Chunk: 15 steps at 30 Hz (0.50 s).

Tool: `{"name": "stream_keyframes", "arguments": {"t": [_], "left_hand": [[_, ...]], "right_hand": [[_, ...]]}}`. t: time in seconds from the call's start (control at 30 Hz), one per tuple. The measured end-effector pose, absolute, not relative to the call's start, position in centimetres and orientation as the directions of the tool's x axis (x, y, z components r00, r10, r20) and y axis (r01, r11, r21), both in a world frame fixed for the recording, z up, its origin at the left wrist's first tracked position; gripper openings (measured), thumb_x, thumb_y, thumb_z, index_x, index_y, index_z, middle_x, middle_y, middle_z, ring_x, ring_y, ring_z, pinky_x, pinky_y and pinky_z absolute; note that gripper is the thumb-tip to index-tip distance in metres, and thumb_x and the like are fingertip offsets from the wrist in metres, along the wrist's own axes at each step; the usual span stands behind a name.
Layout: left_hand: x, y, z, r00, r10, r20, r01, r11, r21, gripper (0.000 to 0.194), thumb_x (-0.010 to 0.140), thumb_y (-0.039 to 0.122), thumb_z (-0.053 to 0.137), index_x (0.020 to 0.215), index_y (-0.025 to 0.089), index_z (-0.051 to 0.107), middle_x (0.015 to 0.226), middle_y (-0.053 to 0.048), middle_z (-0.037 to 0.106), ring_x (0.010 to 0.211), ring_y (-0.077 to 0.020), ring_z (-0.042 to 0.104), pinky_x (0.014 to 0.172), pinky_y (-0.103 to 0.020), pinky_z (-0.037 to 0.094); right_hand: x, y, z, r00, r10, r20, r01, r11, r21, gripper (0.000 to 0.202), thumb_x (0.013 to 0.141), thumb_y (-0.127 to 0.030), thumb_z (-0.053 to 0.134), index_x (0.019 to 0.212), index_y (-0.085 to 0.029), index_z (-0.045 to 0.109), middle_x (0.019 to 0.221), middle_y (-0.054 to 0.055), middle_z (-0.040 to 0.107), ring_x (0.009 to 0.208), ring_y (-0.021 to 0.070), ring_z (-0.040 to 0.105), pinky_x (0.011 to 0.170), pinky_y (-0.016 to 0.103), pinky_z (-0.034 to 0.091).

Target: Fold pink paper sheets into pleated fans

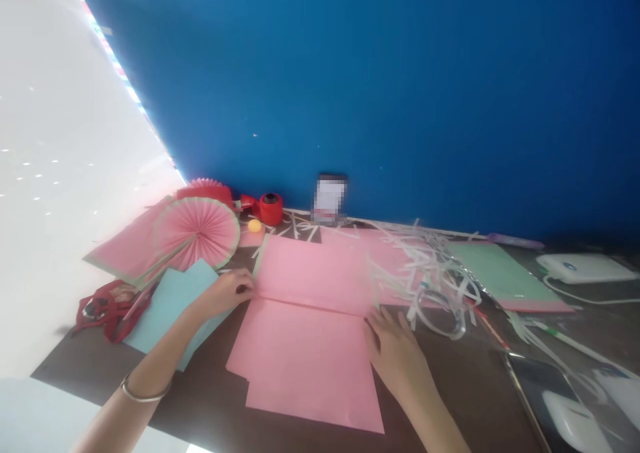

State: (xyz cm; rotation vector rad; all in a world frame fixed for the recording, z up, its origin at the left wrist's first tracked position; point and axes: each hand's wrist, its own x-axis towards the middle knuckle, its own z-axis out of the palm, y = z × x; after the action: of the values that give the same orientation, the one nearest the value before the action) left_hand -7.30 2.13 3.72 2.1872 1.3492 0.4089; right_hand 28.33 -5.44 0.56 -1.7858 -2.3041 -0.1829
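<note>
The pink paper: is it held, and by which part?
The left hand touches the pink paper at its left edge, the right hand at its right; whether either grips is unclear.

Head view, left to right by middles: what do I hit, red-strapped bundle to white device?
Red-strapped bundle → round pleated pink fan → left hand → pink sheets → right hand → clear ring-shaped roll → white device.
</note>
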Motion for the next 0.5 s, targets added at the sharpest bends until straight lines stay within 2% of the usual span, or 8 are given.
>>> {"name": "stream_keyframes", "arguments": {"t": [0.07,0.17,0.33,0.4,0.5], "left_hand": [[-7.9,2.1,3.3,0.406,0.914,-0.025,0.712,-0.298,0.636,0.029,0.080,0.041,0.051,0.067,0.017,0.062,0.082,-0.002,0.057,0.064,-0.0116,0.051,0.061,-0.024,0.042],[-8.0,2.3,2.5,0.334,0.942,-0.002,0.722,-0.255,0.643,0.034,0.078,0.043,0.052,0.060,0.016,0.061,0.087,-0.004,0.056,0.066,-0.0121,0.051,0.064,-0.026,0.043],[-8.6,2.6,1.4,0.290,0.955,0.069,0.763,-0.274,0.586,0.042,0.081,0.045,0.048,0.054,0.015,0.057,0.099,-0.007,0.054,0.089,-0.0184,0.052,0.084,-0.034,0.041],[-8.9,2.5,1.3,0.273,0.956,0.109,0.765,-0.285,0.578,0.040,0.084,0.043,0.045,0.057,0.015,0.056,0.102,-0.008,0.053,0.097,-0.0201,0.050,0.089,-0.036,0.039],[-9.0,1.9,2.0,0.258,0.958,0.124,0.721,-0.276,0.635,0.030,0.085,0.041,0.045,0.074,0.016,0.059,0.103,-0.008,0.054,0.097,-0.0193,0.050,0.088,-0.034,0.040]], "right_hand": [[28.3,-5.4,0.6,-0.234,0.939,0.253,0.968,0.250,-0.030,0.038,0.085,-0.024,0.032,0.094,-0.013,0.067,0.104,0.013,0.066,0.105,0.0281,0.057,0.097,0.051,0.034],[28.2,-5.3,0.6,-0.235,0.939,0.251,0.970,0.245,-0.007,0.037,0.085,-0.024,0.033,0.093,-0.014,0.067,0.104,0.011,0.066,0.104,0.0274,0.057,0.097,0.050,0.034],[28.2,-5.1,0.5,-0.253,0.929,0.270,0.967,0.251,0.045,0.037,0.084,-0.025,0.032,0.089,-0.014,0.068,0.102,0.011,0.067,0.102,0.0270,0.058,0.098,0.050,0.032],[28.2,-5.1,0.5,-0.256,0.927,0.275,0.966,0.252,0.051,0.037,0.083,-0.024,0.032,0.088,-0.015,0.068,0.101,0.011,0.068,0.100,0.0263,0.059,0.099,0.050,0.031],[28.0,-5.0,0.6,-0.255,0.925,0.280,0.966,0.253,0.045,0.036,0.083,-0.024,0.032,0.088,-0.015,0.067,0.100,0.011,0.068,0.099,0.0259,0.060,0.098,0.050,0.031]]}}
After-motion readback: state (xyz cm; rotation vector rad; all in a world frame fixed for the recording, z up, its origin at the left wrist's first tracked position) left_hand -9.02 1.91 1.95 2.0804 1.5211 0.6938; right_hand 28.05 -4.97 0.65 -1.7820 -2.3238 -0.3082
